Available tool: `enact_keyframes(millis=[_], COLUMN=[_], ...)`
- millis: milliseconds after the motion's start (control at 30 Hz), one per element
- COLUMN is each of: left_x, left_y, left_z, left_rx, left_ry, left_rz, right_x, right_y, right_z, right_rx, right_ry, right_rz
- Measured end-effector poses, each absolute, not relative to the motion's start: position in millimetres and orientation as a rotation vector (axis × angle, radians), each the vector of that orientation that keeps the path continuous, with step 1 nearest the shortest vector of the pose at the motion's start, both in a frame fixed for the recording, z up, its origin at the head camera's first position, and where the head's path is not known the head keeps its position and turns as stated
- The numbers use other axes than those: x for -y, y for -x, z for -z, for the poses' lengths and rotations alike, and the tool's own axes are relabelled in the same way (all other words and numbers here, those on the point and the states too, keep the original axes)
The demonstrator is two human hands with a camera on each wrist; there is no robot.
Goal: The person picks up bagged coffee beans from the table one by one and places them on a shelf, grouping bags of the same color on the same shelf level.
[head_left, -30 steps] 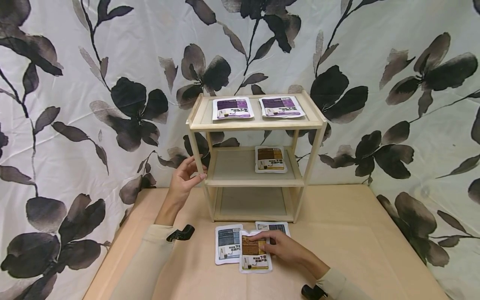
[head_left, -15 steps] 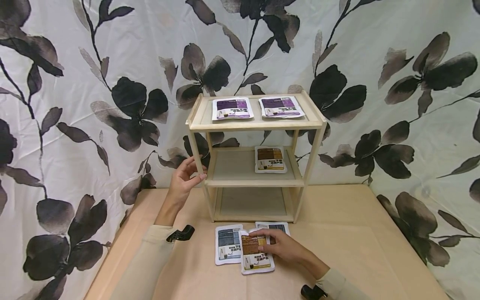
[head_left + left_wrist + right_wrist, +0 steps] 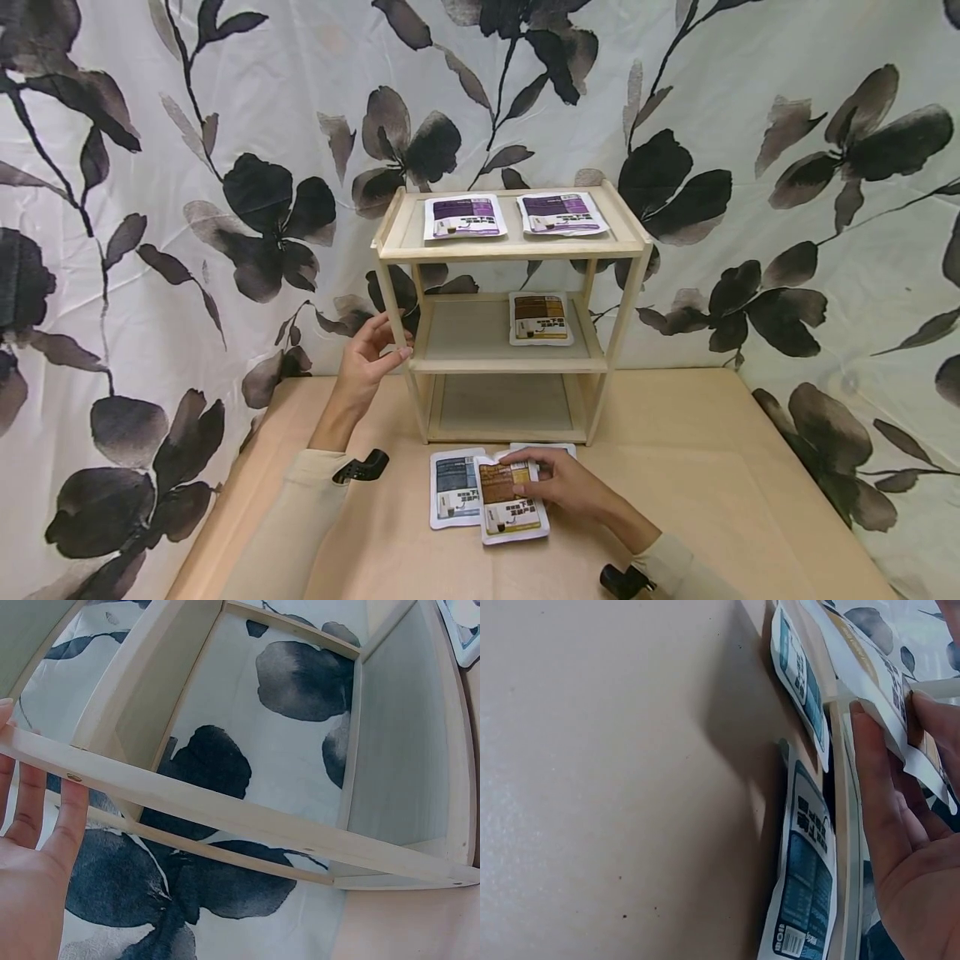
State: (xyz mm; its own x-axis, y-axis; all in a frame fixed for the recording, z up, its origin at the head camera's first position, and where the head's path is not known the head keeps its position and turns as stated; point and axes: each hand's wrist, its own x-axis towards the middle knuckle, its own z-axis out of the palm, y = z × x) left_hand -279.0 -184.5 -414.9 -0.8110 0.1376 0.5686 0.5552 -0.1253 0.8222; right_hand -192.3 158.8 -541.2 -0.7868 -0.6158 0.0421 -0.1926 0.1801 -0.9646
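My left hand (image 3: 365,364) holds the front left post of a small three-tier wooden shelf (image 3: 510,366), thumb in front and fingers behind. In the left wrist view its fingers (image 3: 69,825) lie behind the post. My right hand (image 3: 573,486) pinches a white pouch with a brown-orange label (image 3: 512,510) between thumb and fingers. The right wrist view has this brown pouch (image 3: 870,664) lifted off the table. Two blue-labelled pouches lie below it: the left blue pouch (image 3: 453,497), and the right blue pouch (image 3: 564,448), mostly hidden by my right hand.
Two purple-labelled pouches, a left purple pouch (image 3: 466,217) and a right purple pouch (image 3: 562,214), lie on the top tier. Another brown pouch (image 3: 540,319) is on the middle tier's right side. A floral cloth (image 3: 480,100) hangs behind the peach-coloured table (image 3: 697,467).
The brown pouch in my right hand has shifted slightly and tilted, its lower end swinging a little right. My left hand stays on the shelf post.
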Motion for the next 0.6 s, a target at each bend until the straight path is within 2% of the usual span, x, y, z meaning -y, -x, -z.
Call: enact_keyframes(millis=[400, 600], left_x=[185, 185], left_y=[279, 278], left_z=[414, 414], left_rx=[1.856, 1.865], left_ry=[0.776, 0.771], left_rz=[2.015, 2.016], right_x=[-155, -153], right_y=[193, 196], right_z=[525, 514], right_rx=[-2.022, -1.987], right_ry=[0.697, 0.748], right_rz=[1.691, 1.724])
